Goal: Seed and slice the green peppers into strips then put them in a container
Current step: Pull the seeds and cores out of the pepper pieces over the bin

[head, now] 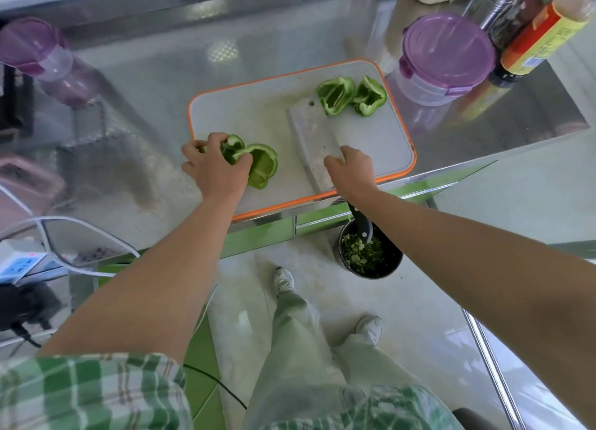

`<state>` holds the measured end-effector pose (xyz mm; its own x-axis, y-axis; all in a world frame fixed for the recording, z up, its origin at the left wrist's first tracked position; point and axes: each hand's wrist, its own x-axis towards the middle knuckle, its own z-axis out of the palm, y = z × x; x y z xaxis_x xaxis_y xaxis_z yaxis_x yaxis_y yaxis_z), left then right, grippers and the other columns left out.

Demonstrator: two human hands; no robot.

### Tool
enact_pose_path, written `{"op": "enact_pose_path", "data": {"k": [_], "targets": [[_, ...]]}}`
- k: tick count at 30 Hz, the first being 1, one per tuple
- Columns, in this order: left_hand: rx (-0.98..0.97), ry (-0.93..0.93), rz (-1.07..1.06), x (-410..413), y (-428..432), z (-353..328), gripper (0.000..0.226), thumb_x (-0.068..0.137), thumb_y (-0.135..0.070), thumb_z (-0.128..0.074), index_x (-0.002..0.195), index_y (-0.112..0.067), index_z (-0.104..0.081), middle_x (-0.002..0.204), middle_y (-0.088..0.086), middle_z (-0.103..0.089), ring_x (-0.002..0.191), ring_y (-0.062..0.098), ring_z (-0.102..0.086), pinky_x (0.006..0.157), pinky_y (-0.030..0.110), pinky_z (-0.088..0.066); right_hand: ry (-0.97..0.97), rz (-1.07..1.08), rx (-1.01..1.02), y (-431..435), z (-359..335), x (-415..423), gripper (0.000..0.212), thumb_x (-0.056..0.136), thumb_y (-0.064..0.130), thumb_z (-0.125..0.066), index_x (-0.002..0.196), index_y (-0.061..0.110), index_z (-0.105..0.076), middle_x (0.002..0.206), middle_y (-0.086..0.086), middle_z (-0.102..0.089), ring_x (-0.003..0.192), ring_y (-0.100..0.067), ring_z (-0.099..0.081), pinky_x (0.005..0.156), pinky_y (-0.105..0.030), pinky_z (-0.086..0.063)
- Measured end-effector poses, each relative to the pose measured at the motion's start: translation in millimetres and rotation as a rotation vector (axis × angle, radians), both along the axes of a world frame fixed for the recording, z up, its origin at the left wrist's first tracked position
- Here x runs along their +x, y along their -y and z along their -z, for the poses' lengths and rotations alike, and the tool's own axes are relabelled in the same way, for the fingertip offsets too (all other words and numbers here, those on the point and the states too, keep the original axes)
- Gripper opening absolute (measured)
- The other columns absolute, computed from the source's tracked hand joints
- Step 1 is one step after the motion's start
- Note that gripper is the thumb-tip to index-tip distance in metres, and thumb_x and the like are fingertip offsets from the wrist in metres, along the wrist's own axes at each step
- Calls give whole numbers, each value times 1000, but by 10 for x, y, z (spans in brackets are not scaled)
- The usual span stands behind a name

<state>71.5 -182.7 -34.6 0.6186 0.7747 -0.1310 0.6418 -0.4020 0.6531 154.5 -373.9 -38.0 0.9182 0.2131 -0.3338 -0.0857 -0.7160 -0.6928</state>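
Note:
A grey cutting board (258, 110) with an orange rim lies on the steel counter. My left hand (213, 168) grips two hollow green pepper halves (263, 165) at the board's near left. Two more pepper halves (335, 95) (369, 95) lie at the far right of the board. A cleaver (311, 129) lies flat across the board's middle, and its black handle (361, 223) sticks out past the counter edge. My right hand (351, 168) rests on the near end of the blade with fingers bent down; a grip is not discernible. A purple-lidded container (446, 55) stands right of the board.
A black bin (371, 255) of green scraps stands on the floor under the counter edge. Sauce bottles (541, 39) stand at the back right. Another purple-lidded container (42, 55) and a metal rack sit at the left, with a power strip (19, 265) and cables nearby.

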Motion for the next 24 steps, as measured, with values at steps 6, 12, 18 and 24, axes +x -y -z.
{"op": "enact_pose_path", "data": {"k": [6,12,18,24], "targets": [[42,8,108,148,-239,-62,37,82,-27,-66,117,-24,-56,134,11,-31,117,34,-33,99,33,-37,25,56,32,-358,-176,285,24,92,12,-38,69,18,-39,71,-4,-47,62,-28,-55,51,-28,-47],[45,8,122,358,-586,-185,39,83,-28,-66,121,-22,-57,135,13,-32,117,36,-35,100,27,-29,18,229,82,-806,-211,495,8,93,8,-34,96,4,-40,87,-20,-62,72,-40,-68,58,-41,-56],[10,-2,170,488,-742,-209,39,82,-28,-67,120,-22,-58,133,12,-32,118,34,-35,102,27,-27,54,167,-254,-1020,-267,682,19,95,7,-41,110,-2,-48,107,-19,-63,101,-34,-63,73,-34,-46],[-11,2,189,504,-843,-172,38,81,-27,-67,118,-23,-58,132,11,-32,118,33,-35,102,27,-29,35,106,-290,-1085,-250,630,16,91,3,-36,104,3,-44,102,-20,-61,92,-38,-65,79,-49,-55]]}}
